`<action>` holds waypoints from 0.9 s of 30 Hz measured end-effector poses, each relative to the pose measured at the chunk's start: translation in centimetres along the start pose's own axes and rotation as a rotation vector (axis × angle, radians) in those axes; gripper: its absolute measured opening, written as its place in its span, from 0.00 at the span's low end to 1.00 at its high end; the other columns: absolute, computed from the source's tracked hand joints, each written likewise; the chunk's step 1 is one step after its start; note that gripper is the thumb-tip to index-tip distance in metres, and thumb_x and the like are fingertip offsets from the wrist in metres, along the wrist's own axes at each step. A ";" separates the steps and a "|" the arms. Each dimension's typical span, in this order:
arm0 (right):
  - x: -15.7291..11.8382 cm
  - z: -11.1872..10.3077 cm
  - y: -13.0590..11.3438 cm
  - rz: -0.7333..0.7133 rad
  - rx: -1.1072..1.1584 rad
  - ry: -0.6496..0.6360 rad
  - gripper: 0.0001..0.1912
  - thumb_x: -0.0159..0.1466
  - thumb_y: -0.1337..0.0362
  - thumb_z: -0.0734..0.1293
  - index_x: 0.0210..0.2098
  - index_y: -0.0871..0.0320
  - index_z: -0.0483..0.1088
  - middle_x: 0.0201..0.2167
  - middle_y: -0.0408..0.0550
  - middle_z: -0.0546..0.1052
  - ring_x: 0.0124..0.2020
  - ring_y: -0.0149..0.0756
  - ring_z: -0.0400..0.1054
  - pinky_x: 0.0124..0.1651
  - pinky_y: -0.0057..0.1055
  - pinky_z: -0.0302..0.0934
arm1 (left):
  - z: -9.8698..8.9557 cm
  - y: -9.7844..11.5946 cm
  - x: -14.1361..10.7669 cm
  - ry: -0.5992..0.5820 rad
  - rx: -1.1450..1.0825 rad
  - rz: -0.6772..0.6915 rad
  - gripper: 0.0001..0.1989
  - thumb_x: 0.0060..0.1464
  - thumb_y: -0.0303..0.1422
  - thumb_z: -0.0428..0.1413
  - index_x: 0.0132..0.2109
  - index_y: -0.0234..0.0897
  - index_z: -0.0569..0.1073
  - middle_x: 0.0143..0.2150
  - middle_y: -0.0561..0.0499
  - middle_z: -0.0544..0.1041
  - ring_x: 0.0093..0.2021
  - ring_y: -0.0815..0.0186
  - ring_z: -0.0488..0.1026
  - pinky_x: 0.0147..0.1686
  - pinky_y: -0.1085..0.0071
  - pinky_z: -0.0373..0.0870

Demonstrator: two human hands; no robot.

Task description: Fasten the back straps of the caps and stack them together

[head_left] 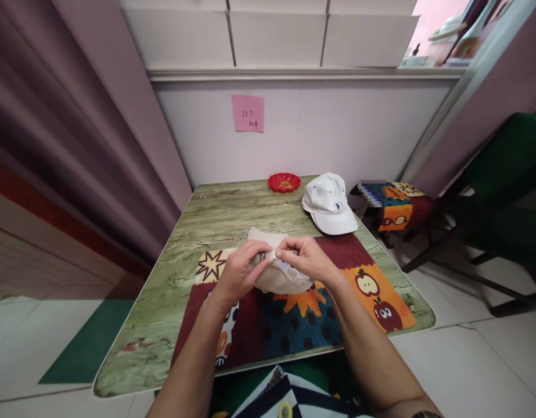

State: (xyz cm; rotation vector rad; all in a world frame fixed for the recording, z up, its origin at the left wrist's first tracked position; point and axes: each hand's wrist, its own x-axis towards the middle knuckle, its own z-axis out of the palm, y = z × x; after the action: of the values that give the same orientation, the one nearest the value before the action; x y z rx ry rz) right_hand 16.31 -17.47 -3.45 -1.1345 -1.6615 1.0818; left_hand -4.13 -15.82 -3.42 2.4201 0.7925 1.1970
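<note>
A beige cap rests on the colourful patterned mat, its back strap and small metal buckle raised between my hands. My left hand pinches the strap on the left side of the buckle. From the right, my right hand pinches the strap close to the buckle, fingertips near those of the left. A white cap with a small dark logo sits upright behind and to the right, its brim toward the front right.
A red scalloped dish stands at the back of the green wood-patterned table. A pink note is on the wall. To the right are a stool with a patterned cover and a dark chair.
</note>
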 end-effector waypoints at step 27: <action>-0.2 0.6 0.3 0.060 -0.028 0.083 0.07 0.58 0.61 0.66 0.29 0.60 0.72 0.24 0.40 0.70 0.23 0.26 0.56 0.27 0.24 0.51 | -0.1 -0.4 -0.4 0.007 0.051 0.030 0.08 0.58 0.30 0.58 0.45 0.39 0.75 0.43 0.46 0.80 0.45 0.61 0.77 0.48 0.64 0.73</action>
State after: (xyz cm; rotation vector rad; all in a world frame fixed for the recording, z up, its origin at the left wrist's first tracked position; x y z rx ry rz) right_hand 15.89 -17.73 -3.98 -1.2384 -1.5914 1.0374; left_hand -4.52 -15.79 -3.86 2.4787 0.8012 1.2108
